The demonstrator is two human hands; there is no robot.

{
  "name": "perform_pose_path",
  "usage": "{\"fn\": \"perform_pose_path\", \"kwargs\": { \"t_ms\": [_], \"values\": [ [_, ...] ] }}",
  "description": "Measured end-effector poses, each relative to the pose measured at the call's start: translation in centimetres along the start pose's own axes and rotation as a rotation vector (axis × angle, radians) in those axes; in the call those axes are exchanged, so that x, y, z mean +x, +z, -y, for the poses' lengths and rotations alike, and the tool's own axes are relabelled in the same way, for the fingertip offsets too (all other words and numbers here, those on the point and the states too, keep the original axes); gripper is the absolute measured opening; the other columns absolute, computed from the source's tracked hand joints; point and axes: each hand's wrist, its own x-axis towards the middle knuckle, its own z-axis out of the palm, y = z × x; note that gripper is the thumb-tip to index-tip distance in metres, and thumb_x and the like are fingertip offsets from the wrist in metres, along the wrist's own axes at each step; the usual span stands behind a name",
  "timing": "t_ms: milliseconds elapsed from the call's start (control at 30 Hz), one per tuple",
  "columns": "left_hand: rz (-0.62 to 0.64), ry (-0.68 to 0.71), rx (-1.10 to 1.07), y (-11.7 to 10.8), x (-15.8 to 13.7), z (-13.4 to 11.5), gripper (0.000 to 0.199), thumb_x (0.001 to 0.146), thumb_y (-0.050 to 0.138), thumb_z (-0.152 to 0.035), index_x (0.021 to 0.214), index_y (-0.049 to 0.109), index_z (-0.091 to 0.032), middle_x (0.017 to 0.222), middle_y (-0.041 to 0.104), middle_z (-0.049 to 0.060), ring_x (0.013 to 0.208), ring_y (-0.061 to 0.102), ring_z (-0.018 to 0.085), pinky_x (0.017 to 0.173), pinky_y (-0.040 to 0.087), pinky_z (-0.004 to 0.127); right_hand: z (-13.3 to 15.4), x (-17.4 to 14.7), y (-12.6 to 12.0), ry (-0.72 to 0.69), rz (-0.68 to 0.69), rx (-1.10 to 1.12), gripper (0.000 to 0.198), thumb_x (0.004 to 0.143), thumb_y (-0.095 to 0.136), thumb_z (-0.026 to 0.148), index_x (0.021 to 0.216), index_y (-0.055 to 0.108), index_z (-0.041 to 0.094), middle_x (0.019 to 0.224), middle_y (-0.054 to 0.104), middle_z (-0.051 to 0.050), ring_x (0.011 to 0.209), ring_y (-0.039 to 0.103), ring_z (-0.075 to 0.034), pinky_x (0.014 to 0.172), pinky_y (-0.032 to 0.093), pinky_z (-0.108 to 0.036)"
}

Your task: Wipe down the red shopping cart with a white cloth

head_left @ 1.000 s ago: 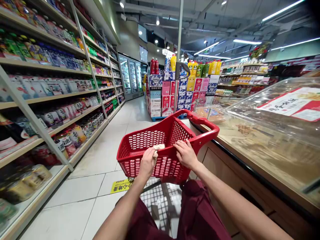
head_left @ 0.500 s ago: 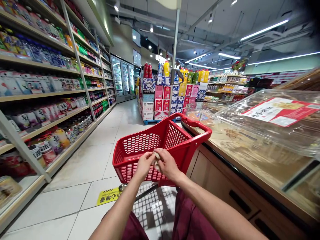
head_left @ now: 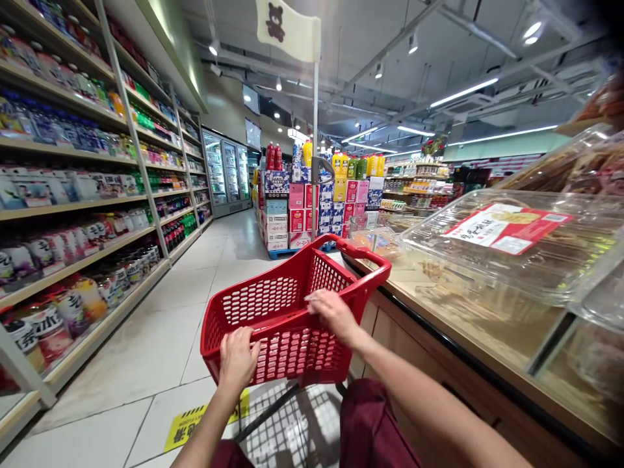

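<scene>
A red plastic shopping cart (head_left: 297, 344) with perforated basket walls stands in front of me, turned so that its long side faces me. At the near left of the basket, my left hand (head_left: 238, 357) is closed on the rim, fingers over the top and thumb on the outer side. My right hand (head_left: 335, 315) is over the same rim farther right, its fingers bent together above the basket. A small whitish bit shows at those fingertips, too blurred to name. The cart's handle (head_left: 375, 270) is to the right, touched by neither hand.
Drink shelves (head_left: 82, 188) line the left side. A counter (head_left: 370, 286) with clear plastic food boxes (head_left: 487, 240) borders the right, close to the cart. Stacked drink cartons (head_left: 297, 214) stand ahead. A yellow floor sign (head_left: 182, 426) lies by the cart. Tiled floor (head_left: 195, 279) runs between.
My hands have parted from the crumpled pale thing they held together. The left moved down and left onto the cart's rim; the right moved slightly right. The view has swung right and upward.
</scene>
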Motion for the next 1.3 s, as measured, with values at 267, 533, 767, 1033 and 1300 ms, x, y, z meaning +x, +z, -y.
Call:
{"fn": "perform_pose_path", "kwargs": {
  "t_ms": [267, 533, 767, 1033, 1300],
  "values": [
    [0.002, -0.077, 0.002, -0.3, -0.3, -0.7, 0.028, 0.076, 0.042, -0.03, 0.097, 0.056, -0.017, 0.109, 0.061, 0.012, 0.11, 0.047, 0.026, 0.101, 0.023, 0.051, -3.3, -0.7, -3.5, 0.107, -0.078, -0.101, 0.029, 0.084, 0.043, 0.014, 0.105, 0.062, 0.022, 0.116, 0.058, -0.008, 0.114, 0.047, -0.018, 0.098, 0.037, -0.039],
    [0.003, -0.09, 0.023, -0.2, -0.1, -0.6, 0.026, 0.077, 0.04, -0.03, 0.094, 0.056, -0.018, 0.107, 0.061, 0.011, 0.111, 0.047, 0.025, 0.102, 0.022, 0.053, -2.8, 0.6, -3.0, -0.003, 0.11, -0.061, 0.02, 0.085, 0.048, 0.021, 0.099, 0.063, 0.022, 0.112, 0.06, -0.006, 0.11, 0.049, -0.018, 0.096, 0.038, -0.037],
    [0.011, -0.104, 0.054, -0.4, 0.3, -1.9, 0.027, 0.076, 0.041, -0.028, 0.095, 0.057, -0.017, 0.115, 0.058, 0.012, 0.117, 0.042, 0.028, 0.101, 0.018, 0.059, -8.1, 0.0, -5.6, 0.227, -0.086, -0.169, 0.028, 0.087, 0.04, 0.018, 0.101, 0.064, 0.019, 0.116, 0.057, -0.011, 0.114, 0.047, -0.02, 0.099, 0.036, -0.041],
    [0.191, -0.015, 0.01, -0.9, 0.9, -4.9, 0.045, 0.07, 0.04, -0.014, 0.113, 0.05, -0.017, 0.123, 0.053, 0.012, 0.12, 0.041, 0.023, 0.103, 0.018, 0.056, -7.8, -0.7, -4.8, 0.209, -0.069, -0.187, 0.031, 0.088, 0.036, 0.018, 0.104, 0.064, 0.019, 0.12, 0.055, -0.012, 0.119, 0.043, -0.021, 0.099, 0.035, -0.041],
    [0.182, -0.008, 0.013, -0.5, 0.4, -4.5, 0.051, 0.066, 0.039, -0.01, 0.116, 0.047, -0.015, 0.127, 0.049, 0.012, 0.124, 0.037, 0.024, 0.105, 0.015, 0.056, -5.1, -0.9, -2.8, 0.016, 0.047, -0.127, 0.032, 0.084, 0.044, 0.011, 0.108, 0.061, 0.023, 0.126, 0.051, -0.006, 0.122, 0.04, -0.021, 0.1, 0.036, -0.043]
  ]
}}
